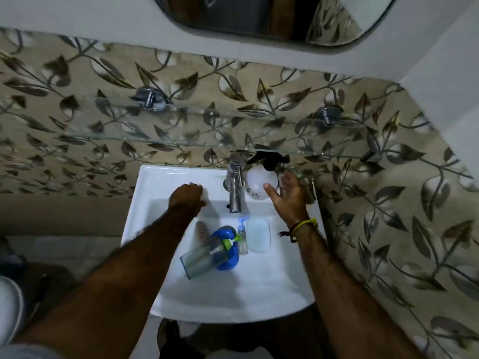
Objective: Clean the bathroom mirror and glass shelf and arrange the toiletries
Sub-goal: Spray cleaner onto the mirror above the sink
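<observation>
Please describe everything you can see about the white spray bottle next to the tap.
The spray bottle has a round, white, translucent body that looks like plastic, with small dark marks low on its side, and a black trigger head on top. It stands upright on the back ledge of the sink, just right of the tap, under the glass shelf. The right hand is open beside it; the thumb seems to touch its side.

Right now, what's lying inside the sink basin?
In the sink: a tipped clear tumbler over a blue dish, small pump bottle, pale soap case. The dish's contents are covered.
</observation>
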The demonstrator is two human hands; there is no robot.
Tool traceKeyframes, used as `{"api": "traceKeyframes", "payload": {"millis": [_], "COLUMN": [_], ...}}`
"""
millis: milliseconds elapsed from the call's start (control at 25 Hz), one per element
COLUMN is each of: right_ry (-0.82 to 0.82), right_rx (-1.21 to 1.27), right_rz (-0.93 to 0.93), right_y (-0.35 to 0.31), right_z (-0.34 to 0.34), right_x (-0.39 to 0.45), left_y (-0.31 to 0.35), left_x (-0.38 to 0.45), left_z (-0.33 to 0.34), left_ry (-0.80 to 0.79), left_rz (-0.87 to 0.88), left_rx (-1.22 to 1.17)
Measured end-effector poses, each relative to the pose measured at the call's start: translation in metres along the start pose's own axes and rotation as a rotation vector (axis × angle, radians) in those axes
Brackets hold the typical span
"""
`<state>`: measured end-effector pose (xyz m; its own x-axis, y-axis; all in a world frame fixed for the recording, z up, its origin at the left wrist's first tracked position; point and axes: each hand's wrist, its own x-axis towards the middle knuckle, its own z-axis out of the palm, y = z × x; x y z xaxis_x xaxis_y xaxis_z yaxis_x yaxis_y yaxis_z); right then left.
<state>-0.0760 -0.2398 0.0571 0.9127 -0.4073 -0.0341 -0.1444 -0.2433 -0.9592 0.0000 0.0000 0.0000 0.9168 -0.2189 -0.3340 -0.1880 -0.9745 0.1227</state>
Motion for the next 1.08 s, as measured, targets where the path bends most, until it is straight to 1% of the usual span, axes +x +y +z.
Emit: {"api": "traceKeyframes", "payload": {"millis": [40, 120, 200, 360, 440, 520, 600, 640, 720, 800, 840, 880, 920, 960, 1000, 1040, 1080], "right_ry": [-0.037, -0.080, -0.074, -0.083, -0.046, 0.044, 0.070, 0.044, 0.011, 0.028, 0.035, 0.039, 0.033, 0.016, 0.002, -0.007, -0.009], "right_rx": [0.009, -0.054, -0.085, -0.062, -0.071, -0.064, -0.044, -0.031, 0.001, 0.018, 0.008, -0.010, -0.036, -0.067, -0.093, -0.102, -0.089], "right_rz": [-0.045, -0.109, -0.128, -0.124, -0.163, -0.193, -0.143, -0.093, -0.023, -0.022, -0.042, -0.080, -0.121, -0.162, -0.198, -0.233, -0.272], "right_y": [-0.001, 0.001, 0.009, 0.011, 0.007, 0.000, -0.006, -0.009, -0.015, -0.020, -0.024, -0.033, -0.043, -0.056, -0.071, -0.085, -0.101], "right_z": [0.004, 0.010, 0.018, 0.020, 0.020, 0.019, 0.018, 0.020, 0.023, 0.022, 0.021, 0.021, 0.021, 0.021, 0.021, 0.021, 0.021], "right_x": [0.012, 0.030, 0.047, 0.053, 0.043, 0.025, 0.006, -0.003, -0.023, -0.040, -0.047, -0.053, -0.058, -0.064, -0.069, -0.072, -0.075], "left_y": [0.001, 0.001, 0.003, 0.000, -0.003, -0.002, -0.001, -0.003, -0.009, -0.013, -0.012, -0.008, -0.001, 0.006, 0.013, 0.019, 0.022], "left_x": [0.003, 0.007, 0.013, 0.019, 0.021, 0.018, 0.013, 0.013, 0.012, 0.005, -0.001, -0.010, -0.021, -0.034, -0.050, -0.069, -0.086], "left_z": [-0.001, 0.003, 0.008, 0.008, 0.007, 0.007, 0.004, 0.001, -0.013, -0.029, -0.035, -0.042, -0.049, -0.059, -0.073, -0.090, -0.107], "left_ry": [0.007, 0.048, 0.035, 0.035, 0.025, 0.026, 0.041, 0.040, -0.011, -0.164, -0.200, -0.177, -0.081, 0.064, 0.240, 0.426, 0.611], "left_rz": [-0.019, -0.051, -0.063, -0.056, -0.058, -0.045, -0.035, -0.030, 0.037, 0.098, 0.116, 0.135, 0.164, 0.216, 0.322, 0.463, 0.604], "left_rx": [0.014, 0.026, 0.048, 0.060, 0.057, 0.052, 0.053, 0.063, 0.085, 0.034, 0.005, -0.016, -0.040, -0.090, -0.132, -0.137, -0.093]}}
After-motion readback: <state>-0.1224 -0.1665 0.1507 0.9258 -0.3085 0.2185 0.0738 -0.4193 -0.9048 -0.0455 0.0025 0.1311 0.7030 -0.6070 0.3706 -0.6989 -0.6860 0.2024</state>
